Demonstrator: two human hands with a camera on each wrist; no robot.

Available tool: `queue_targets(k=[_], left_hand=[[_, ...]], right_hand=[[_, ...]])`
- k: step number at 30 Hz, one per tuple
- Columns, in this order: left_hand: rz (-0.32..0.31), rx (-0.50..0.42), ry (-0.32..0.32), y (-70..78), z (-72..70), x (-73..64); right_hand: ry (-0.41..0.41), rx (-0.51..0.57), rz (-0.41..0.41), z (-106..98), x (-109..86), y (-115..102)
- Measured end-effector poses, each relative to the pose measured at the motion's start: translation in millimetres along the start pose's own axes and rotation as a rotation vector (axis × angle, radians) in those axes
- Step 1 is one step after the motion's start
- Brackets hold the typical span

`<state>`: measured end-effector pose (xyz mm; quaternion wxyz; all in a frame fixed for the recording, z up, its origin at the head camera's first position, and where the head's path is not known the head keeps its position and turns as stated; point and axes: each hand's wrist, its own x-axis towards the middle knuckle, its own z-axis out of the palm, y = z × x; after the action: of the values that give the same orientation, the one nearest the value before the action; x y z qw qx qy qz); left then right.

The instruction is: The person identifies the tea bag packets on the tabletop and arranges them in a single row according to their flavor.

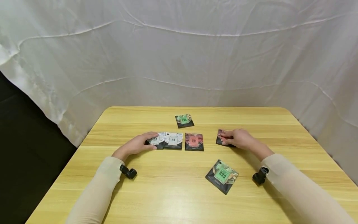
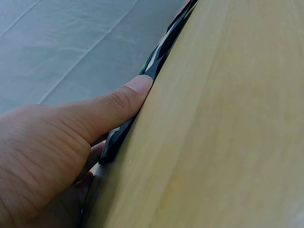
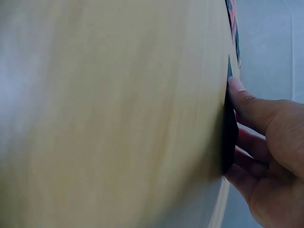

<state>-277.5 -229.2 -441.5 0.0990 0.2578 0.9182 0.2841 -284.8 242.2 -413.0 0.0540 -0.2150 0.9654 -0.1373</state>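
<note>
Two white-and-black flat sachets lie side by side on the table, the left one (image 1: 160, 139) partly under my left hand (image 1: 137, 143). Its thumb (image 2: 138, 85) lies along the near edge, the fingers on the far side. The other white sachet (image 1: 173, 141) touches it on the right. Beside that lies a red-and-black sachet (image 1: 194, 142) with a narrow gap. Farther right, my right hand (image 1: 242, 138) pinches a second red-and-black sachet (image 1: 219, 139) between thumb and fingers. In the right wrist view this sachet's dark underside (image 3: 230, 137) shows; part of its front is covered by the fingers.
A green-and-black sachet (image 1: 184, 120) lies behind the row. Another green-and-black sachet (image 1: 222, 176) lies turned askew, nearer the front. The wooden table (image 1: 156, 193) has rounded far corners, and a pale cloth (image 1: 179, 62) hangs behind it. Each wrist carries a small black camera.
</note>
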Motion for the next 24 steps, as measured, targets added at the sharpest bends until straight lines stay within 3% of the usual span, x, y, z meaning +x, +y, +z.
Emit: queue_targets(k=[13, 24], left_hand=[[0.005, -0.001, -0.006, 0.8, -1.1, -0.2], [0.008, 0.006, -0.006, -1.0, -0.6, -0.9]], right_hand=[[-0.018, 0.0, -0.087, 9, -0.3, -22], [-0.065, 0.015, -0.11, 10, 2.3, -36]])
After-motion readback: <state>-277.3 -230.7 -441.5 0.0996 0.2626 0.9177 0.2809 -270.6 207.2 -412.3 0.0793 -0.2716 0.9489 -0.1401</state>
